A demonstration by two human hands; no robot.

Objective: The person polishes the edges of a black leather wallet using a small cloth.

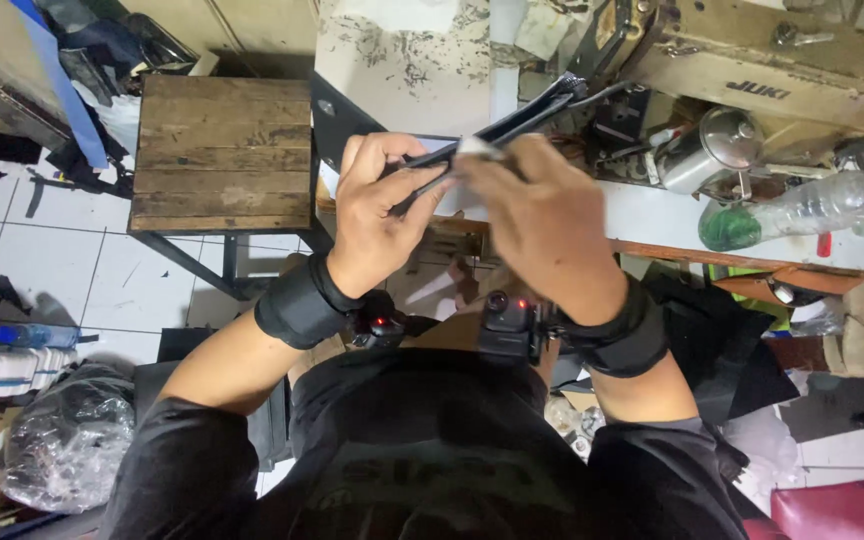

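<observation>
My left hand (380,205) grips the near end of a folded black strip of leather-like material (537,112), thumb on top. My right hand (537,215) pinches the same strip just to the right, its fingers covering a small white piece on it. The strip's far end juts up and right toward the sewing machine (752,60). Both wrists wear black bands with small devices showing red lights. The strip's underside is hidden by my fingers.
A wooden stool (222,155) stands to the left on the white tiled floor. The work table (742,235) carries a metal cup (717,150), a clear plastic bottle (802,205) and clutter. A plastic bag (67,440) lies at lower left.
</observation>
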